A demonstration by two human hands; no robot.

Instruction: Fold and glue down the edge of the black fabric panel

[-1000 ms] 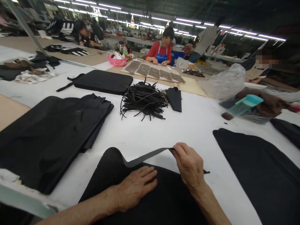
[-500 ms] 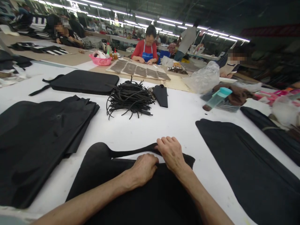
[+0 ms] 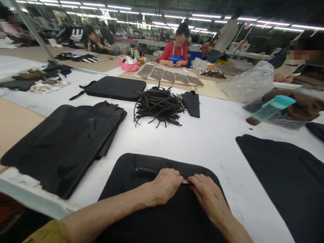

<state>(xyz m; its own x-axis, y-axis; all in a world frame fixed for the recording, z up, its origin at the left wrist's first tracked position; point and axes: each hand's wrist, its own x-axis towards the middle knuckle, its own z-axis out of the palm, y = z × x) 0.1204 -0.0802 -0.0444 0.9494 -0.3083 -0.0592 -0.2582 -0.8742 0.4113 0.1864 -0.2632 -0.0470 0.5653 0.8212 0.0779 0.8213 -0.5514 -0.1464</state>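
A black, round-cornered panel of soft sheet material [image 3: 164, 222] lies in front of me on the white table, with a long slit across its upper part. My left hand [image 3: 167, 185] is closed at the slit, its knuckles up and its fingertips hidden underneath. Just to its right, my right hand [image 3: 206, 192] pinches the panel's upper strip by the edge of the slit. Between the hands shows a thin white gap. Left of them, a shiny crease or opening [image 3: 145, 170] marks the strip.
A stack of black sheets [image 3: 65, 145] lies to the left, another black panel [image 3: 283, 168] to the right. Ahead are a heap of black strips [image 3: 158, 106], a padded black panel [image 3: 115, 87] and a teal-lidded bottle [image 3: 272, 108]. A person in red [image 3: 167, 54] works across the table.
The upper strip, previously pulled up and away from the panel, now lies flat against it. My right hand has come down beside the left. The view has turned left.
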